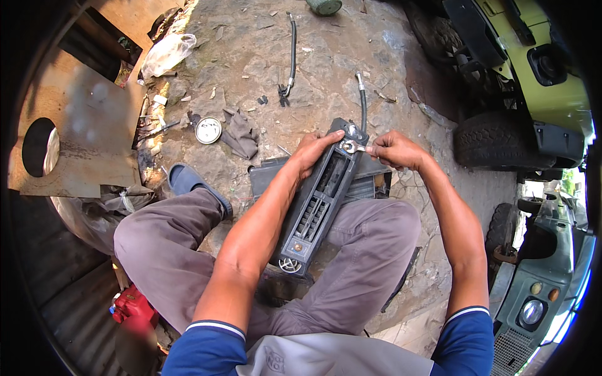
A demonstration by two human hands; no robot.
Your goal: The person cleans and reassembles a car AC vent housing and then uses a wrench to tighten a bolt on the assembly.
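Observation:
A long black vent panel with slatted openings and a round emblem at its near end slants across my lap. My left hand grips its far left edge, thumb on top by a shiny round fitting. In my right hand is a small metal wrench, its head against the face of the panel close to that fitting. Past the panel's far end lies a black hose with a metal end; whether it joins the panel is hidden. Dark casing shows beneath the panel.
Another hose lies farther ahead on the stony ground. To the left are a round tin, a grey rag and a rusty metal sheet. A yellow-green vehicle with a big tyre stands right, a green one nearer.

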